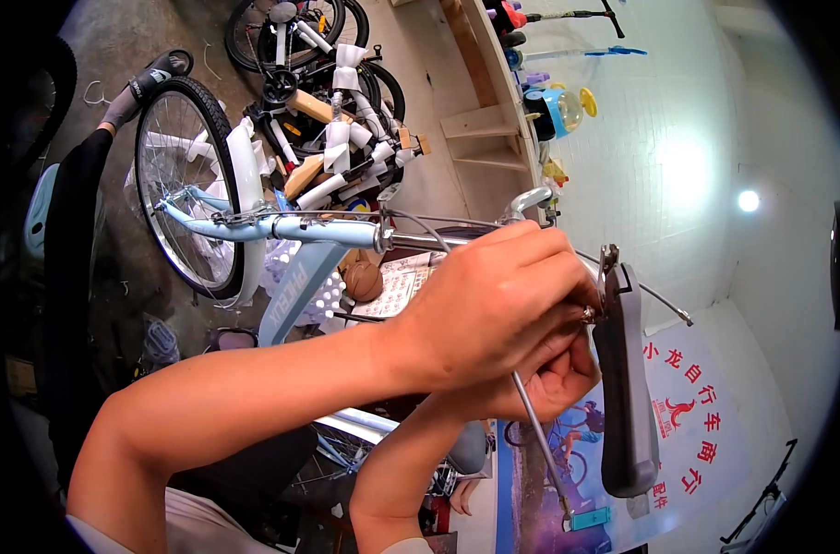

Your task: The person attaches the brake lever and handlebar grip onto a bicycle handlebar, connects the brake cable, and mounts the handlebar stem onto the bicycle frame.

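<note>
My left hand [494, 300] is nearer the camera, its back towards me. Its fingers are pinched at a small metal bracket [608, 260] beside a dark grey handlebar grip [625, 397]. Partly hidden behind it, my right hand [560, 374] is closed, fingers curled close to the grip; what they hold is hidden. A thin brake cable [538, 429] emerges below my hands, and another cable [665, 303] ends past the grip. The light blue bicycle frame [295, 291] carries a chrome handlebar stem [411, 242] and a spoked front wheel [185, 185] with a white mudguard [245, 166].
The view is turned sideways. Several partly wrapped bicycles [328, 120] crowd the floor, with a basketball [363, 281] near the frame. Toys such as a clear-and-blue container [558, 111] stand along a shelf [494, 138]. A poster [688, 415] hangs on the wall.
</note>
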`<state>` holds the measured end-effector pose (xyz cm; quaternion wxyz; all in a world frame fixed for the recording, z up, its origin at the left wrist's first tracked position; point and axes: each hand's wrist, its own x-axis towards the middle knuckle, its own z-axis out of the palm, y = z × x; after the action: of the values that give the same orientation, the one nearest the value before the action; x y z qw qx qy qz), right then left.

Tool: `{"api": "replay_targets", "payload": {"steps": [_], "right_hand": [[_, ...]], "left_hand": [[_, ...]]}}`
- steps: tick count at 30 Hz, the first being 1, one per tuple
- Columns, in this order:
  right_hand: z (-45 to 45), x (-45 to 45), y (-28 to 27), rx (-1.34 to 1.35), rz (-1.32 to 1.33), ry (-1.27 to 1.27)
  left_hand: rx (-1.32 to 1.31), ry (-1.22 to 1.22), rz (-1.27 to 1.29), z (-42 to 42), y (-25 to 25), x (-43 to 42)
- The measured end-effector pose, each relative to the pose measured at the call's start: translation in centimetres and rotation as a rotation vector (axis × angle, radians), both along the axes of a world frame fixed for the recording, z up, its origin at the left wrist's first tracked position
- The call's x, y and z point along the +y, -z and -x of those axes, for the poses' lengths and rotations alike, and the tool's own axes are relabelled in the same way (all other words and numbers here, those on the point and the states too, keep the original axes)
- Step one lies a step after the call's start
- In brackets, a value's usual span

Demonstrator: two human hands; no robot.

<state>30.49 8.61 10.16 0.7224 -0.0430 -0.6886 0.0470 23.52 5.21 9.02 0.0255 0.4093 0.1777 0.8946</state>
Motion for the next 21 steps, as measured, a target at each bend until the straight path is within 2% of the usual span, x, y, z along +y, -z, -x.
{"api": "replay_targets", "payload": {"steps": [2,4,5,8,21], "right_hand": [[0.3,-0.2,0.1,0.011,-0.049,0.223],[1.1,-0.7,-0.1,0.093,-0.017,0.153],[1.1,-0.8,-0.2,0.096,-0.003,0.126],[0.6,-0.8,-0.2,0.077,0.014,0.075],[0.3,-0.4,0.1,0.054,0.052,-0.013]], "left_hand": [[0.015,0.003,-0.038,0.1,0.2,0.2],[0.032,0.004,-0.076,0.3,0.1,0.3],[-0.017,0.091,-0.031,-0.1,-0.2,-0.1],[-0.043,0.022,0.107,-0.2,-0.7,-0.8],[-0.027,0.027,0.137,-0.1,-0.7,-1.1]]}}
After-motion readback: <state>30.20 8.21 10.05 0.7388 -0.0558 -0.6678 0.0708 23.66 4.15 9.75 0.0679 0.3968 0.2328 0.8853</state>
